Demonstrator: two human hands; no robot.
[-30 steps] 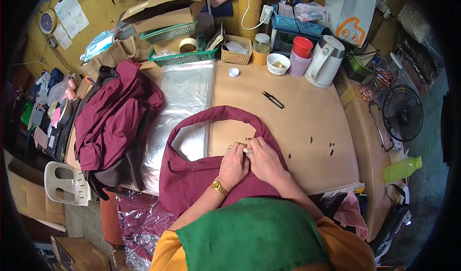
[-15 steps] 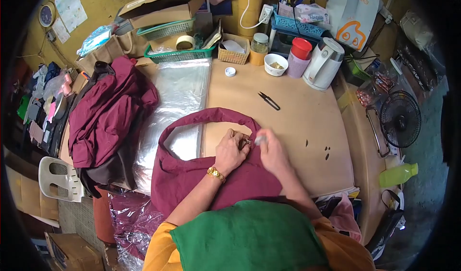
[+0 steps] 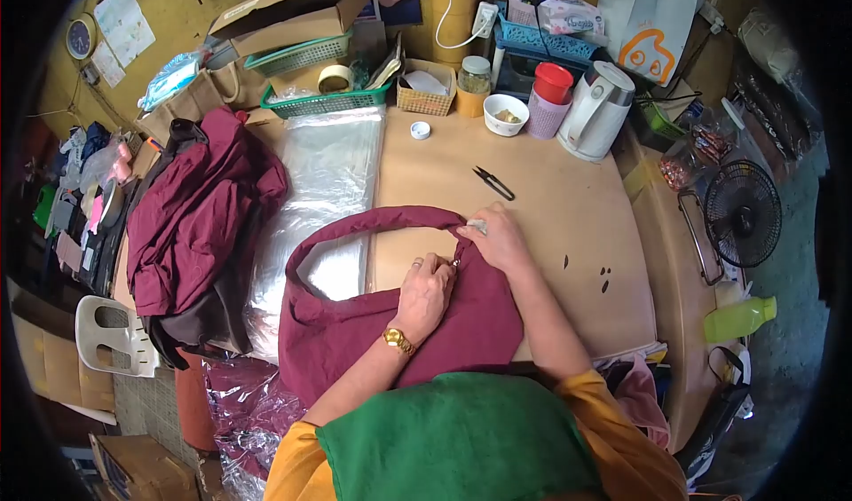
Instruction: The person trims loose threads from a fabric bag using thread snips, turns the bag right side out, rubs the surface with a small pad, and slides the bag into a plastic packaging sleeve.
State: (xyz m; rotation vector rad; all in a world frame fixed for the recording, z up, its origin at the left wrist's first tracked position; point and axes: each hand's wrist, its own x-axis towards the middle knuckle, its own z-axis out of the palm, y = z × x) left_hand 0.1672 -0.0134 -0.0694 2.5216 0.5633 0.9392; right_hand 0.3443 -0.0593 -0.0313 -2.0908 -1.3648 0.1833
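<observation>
A maroon fabric bag (image 3: 417,341) with a wide looped strap lies on the table in front of me. My left hand (image 3: 426,295) rests on it with curled fingers, pinching the edge beside a small shiny metal piece (image 3: 455,263), perhaps a zipper pull. At the strap's right base is my right hand (image 3: 497,237), closed around a small whitish piece (image 3: 477,226) whose kind I cannot make out. Its fingertips touch the strap. Black thread snips (image 3: 493,183) lie beyond the right hand.
Clear plastic sleeves (image 3: 324,173) lie left of the bag, beside a heap of maroon fabric (image 3: 209,208). Along the back stand green baskets (image 3: 324,104), a white bowl (image 3: 506,116), a red-lidded cup (image 3: 550,102) and a white kettle (image 3: 596,115). Small dark scraps (image 3: 605,279) lie at right.
My right hand has moved up to the strap's base, and its blur is gone. The left hand has shifted slightly down along the bag's edge, showing the small metal piece.
</observation>
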